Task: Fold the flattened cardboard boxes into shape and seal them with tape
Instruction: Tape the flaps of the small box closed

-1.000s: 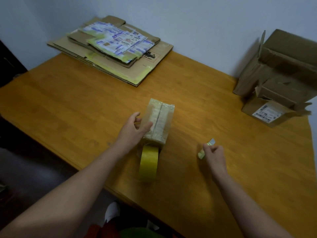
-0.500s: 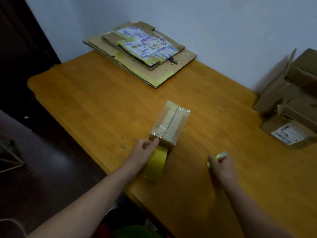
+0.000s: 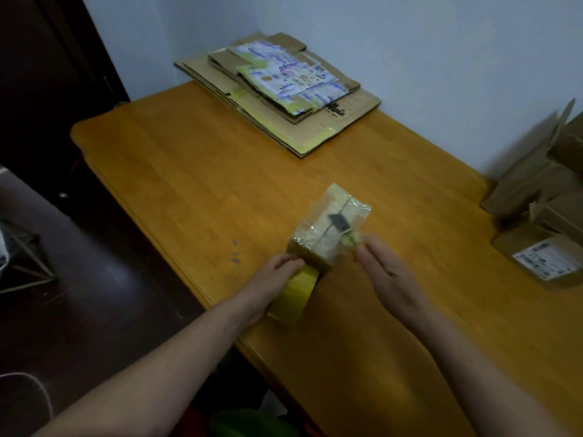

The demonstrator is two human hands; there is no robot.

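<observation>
Pale wall and a dark door are framing a wooden table (image 3: 189,184), and we are working close to its front edge. The small cardboard box (image 3: 339,200) is lying there on the tabletop, folded up and already sheathed in glossy tape. Our left hand (image 3: 274,279) is curling its fingers round the yellow tape (image 3: 296,291) right where it is meeting the box's near end, we judge to hold the strip taut and steady the box. Our right hand (image 3: 388,272) is pinching a small green-handled cutter (image 3: 339,223) at its fingertips, with the dark blade lying over the box top. We are probably lining it up to sever the tape, though blur is hiding whether it is touching.

Waiting against the wall is the stack of flattened cardboard (image 3: 303,134), kept well apart from the work, with a colourfully printed sheet (image 3: 284,77) on top. One flat is showing what seems to read "UN 3481". Standing at the right are larger brown boxes (image 3: 530,184), and the nearest is wearing a white shipping label (image 3: 547,260) too small to read.
</observation>
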